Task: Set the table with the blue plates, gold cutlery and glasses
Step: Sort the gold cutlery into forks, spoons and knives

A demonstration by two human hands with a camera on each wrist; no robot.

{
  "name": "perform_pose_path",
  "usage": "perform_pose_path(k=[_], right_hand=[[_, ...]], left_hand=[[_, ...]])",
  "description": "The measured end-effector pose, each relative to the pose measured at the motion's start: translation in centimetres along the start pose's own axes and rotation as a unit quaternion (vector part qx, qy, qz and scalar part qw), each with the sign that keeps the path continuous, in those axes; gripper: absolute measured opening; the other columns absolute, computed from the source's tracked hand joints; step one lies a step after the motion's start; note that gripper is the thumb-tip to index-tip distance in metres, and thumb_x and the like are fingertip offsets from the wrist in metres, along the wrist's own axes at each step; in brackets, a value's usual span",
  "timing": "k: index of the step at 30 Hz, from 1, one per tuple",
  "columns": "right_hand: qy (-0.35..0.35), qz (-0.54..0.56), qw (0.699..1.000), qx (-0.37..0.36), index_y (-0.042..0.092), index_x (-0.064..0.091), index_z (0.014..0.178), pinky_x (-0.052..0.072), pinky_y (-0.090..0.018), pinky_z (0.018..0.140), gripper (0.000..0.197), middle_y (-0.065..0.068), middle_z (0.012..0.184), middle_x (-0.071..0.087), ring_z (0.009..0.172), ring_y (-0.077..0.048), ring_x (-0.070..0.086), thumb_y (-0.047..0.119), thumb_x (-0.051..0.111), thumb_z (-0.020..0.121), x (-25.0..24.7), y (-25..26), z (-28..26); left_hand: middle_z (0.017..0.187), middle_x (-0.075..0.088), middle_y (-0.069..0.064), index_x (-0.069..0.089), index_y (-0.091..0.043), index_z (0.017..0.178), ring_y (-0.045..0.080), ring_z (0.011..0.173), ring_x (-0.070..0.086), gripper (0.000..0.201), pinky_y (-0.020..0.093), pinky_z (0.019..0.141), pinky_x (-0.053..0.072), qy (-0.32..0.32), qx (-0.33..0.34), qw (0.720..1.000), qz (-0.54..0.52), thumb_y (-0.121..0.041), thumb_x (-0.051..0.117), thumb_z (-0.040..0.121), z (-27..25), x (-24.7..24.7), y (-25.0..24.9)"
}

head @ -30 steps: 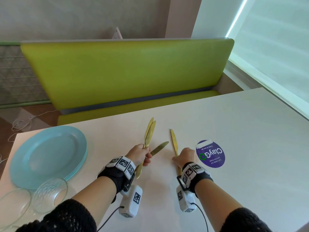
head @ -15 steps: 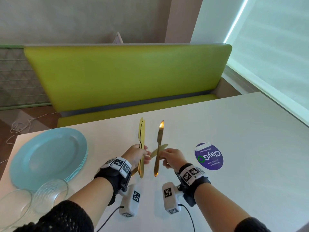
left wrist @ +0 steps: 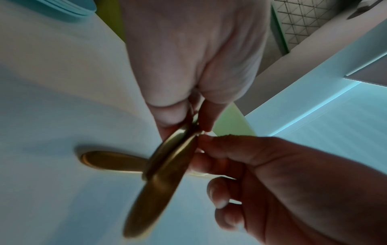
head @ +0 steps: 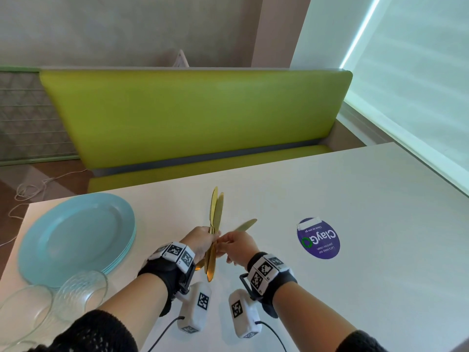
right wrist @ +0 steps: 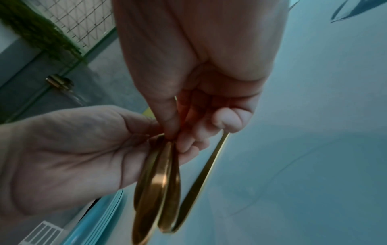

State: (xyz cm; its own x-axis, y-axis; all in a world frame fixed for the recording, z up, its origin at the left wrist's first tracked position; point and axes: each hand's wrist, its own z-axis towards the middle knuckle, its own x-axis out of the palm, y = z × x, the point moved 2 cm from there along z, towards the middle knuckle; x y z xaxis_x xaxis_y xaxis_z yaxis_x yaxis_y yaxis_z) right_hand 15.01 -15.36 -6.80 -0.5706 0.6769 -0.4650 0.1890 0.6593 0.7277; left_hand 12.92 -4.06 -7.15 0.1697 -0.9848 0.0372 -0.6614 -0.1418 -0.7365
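Observation:
My left hand (head: 211, 236) grips a bundle of gold cutlery (head: 215, 215) that stands upright above the white table (head: 355, 250). My right hand (head: 223, 242) meets it from the right and pinches the same bundle at its middle. In the left wrist view the cutlery handles (left wrist: 165, 174) hang below both hands; in the right wrist view the cutlery handles (right wrist: 159, 182) do the same. One more gold knife (head: 245, 224) lies flat on the table just behind my hands. A stack of blue plates (head: 76, 237) sits at the left, with two clear glasses (head: 81, 293) in front of it.
A round purple sticker (head: 318, 237) lies on the table right of my hands. A green bench (head: 190, 118) runs along the table's far edge. A window blind (head: 418, 85) is at the right. The table's left edge is close beside the plates.
My right hand lifted a gold knife off the table and carried it left to the bundle in my left hand. Both hands now hold the cutlery together.

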Motion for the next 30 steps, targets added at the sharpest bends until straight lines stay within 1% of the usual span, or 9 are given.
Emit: perform_pose_path(k=[3, 5, 7, 10, 12, 16, 21, 27, 30], right_hand=[[-0.018, -0.028, 0.999, 0.017, 0.020, 0.064, 0.075, 0.041, -0.010, 0.041, 0.016, 0.008, 0.072, 0.064, 0.053, -0.003, 0.052, 0.031, 0.062, 0.087, 0.0, 0.0, 0.2], [-0.039, -0.063, 0.996, 0.045, 0.021, 0.057, 0.065, 0.055, -0.022, 0.063, 0.025, 0.002, 0.078, 0.065, 0.065, -0.011, 0.057, 0.033, 0.061, 0.087, -0.1, -0.5, 0.5], [-0.062, -0.090, 0.991, 0.078, 0.023, 0.047, 0.059, 0.057, -0.032, 0.079, 0.033, -0.002, 0.083, 0.062, 0.073, -0.018, 0.057, 0.031, 0.060, 0.088, 0.0, -0.8, 0.7], [-0.084, -0.096, 0.985, 0.115, 0.020, 0.045, 0.063, 0.052, -0.030, 0.071, 0.033, -0.003, 0.086, 0.059, 0.076, -0.020, 0.057, 0.035, 0.060, 0.088, 0.9, -0.9, 0.8], [-0.090, -0.070, 0.985, 0.129, 0.014, 0.056, 0.079, 0.052, -0.030, 0.073, 0.024, -0.004, 0.091, 0.062, 0.082, -0.022, 0.062, 0.036, 0.062, 0.086, 1.7, -0.5, 0.8], [-0.110, -0.100, 0.977, 0.152, 0.007, 0.064, 0.105, 0.055, -0.030, 0.075, 0.038, -0.006, 0.098, 0.066, 0.097, -0.024, 0.067, 0.038, 0.066, 0.083, 2.9, 0.2, 1.3], [-0.131, -0.102, 0.970, 0.176, 0.007, 0.065, 0.105, 0.053, -0.025, 0.075, 0.022, -0.008, 0.101, 0.067, 0.097, -0.023, 0.067, 0.016, 0.059, 0.086, 2.4, 0.4, 1.9], [-0.132, -0.172, 0.964, 0.156, 0.011, 0.066, 0.091, 0.050, -0.025, 0.068, 0.012, -0.005, 0.086, 0.062, 0.080, -0.022, 0.062, 0.017, 0.060, 0.082, 2.1, 0.8, 1.8], [-0.127, -0.209, 0.958, 0.148, 0.014, 0.063, 0.080, 0.054, -0.027, 0.075, 0.003, -0.004, 0.083, 0.058, 0.080, -0.022, 0.061, 0.015, 0.061, 0.081, 1.8, 0.7, 1.5]], left_hand=[[0.080, 0.061, 0.015, 0.055, -0.003, 0.093, 0.027, 0.070, 0.061, 0.010, 0.039, 0.072, 0.055, -0.014, 0.002, 1.000, 0.007, -0.008, 0.047, 0.096, 0.1, -0.5, 0.2], [0.082, 0.064, 0.012, 0.053, -0.008, 0.089, 0.028, 0.074, 0.063, 0.013, 0.040, 0.073, 0.056, -0.044, 0.009, 0.999, 0.022, -0.008, 0.043, 0.097, 0.2, -1.2, 0.2], [0.081, 0.063, 0.010, 0.051, -0.010, 0.087, 0.027, 0.072, 0.064, 0.016, 0.041, 0.076, 0.057, -0.082, 0.021, 0.996, 0.038, -0.010, 0.040, 0.098, 0.4, -2.0, 0.2], [0.076, 0.057, 0.007, 0.050, -0.007, 0.095, 0.021, 0.063, 0.058, 0.014, 0.032, 0.063, 0.051, -0.126, 0.037, 0.990, 0.053, -0.010, 0.036, 0.098, 0.3, -3.0, 0.1], [0.075, 0.054, 0.006, 0.050, -0.006, 0.099, 0.019, 0.061, 0.054, 0.015, 0.030, 0.061, 0.049, -0.133, 0.043, 0.988, 0.061, -0.010, 0.035, 0.099, 0.3, -3.5, 0.2], [0.075, 0.054, 0.004, 0.050, -0.007, 0.099, 0.018, 0.062, 0.052, 0.016, 0.029, 0.061, 0.047, -0.137, 0.040, 0.986, 0.082, -0.011, 0.033, 0.098, 0.5, -4.2, 0.6], [0.076, 0.052, 0.006, 0.047, -0.006, 0.101, 0.018, 0.062, 0.051, 0.015, 0.029, 0.058, 0.044, -0.117, 0.028, 0.990, 0.067, -0.004, 0.034, 0.095, 0.6, -4.5, 0.7], [0.076, 0.051, 0.008, 0.047, -0.003, 0.104, 0.019, 0.061, 0.049, 0.015, 0.030, 0.055, 0.045, -0.093, 0.026, 0.994, 0.041, -0.002, 0.035, 0.096, 0.5, -4.3, 0.4], [0.077, 0.052, 0.008, 0.049, -0.003, 0.107, 0.019, 0.062, 0.051, 0.016, 0.029, 0.055, 0.047, -0.089, 0.028, 0.995, 0.045, -0.002, 0.036, 0.096, 0.4, -4.0, 0.6]])
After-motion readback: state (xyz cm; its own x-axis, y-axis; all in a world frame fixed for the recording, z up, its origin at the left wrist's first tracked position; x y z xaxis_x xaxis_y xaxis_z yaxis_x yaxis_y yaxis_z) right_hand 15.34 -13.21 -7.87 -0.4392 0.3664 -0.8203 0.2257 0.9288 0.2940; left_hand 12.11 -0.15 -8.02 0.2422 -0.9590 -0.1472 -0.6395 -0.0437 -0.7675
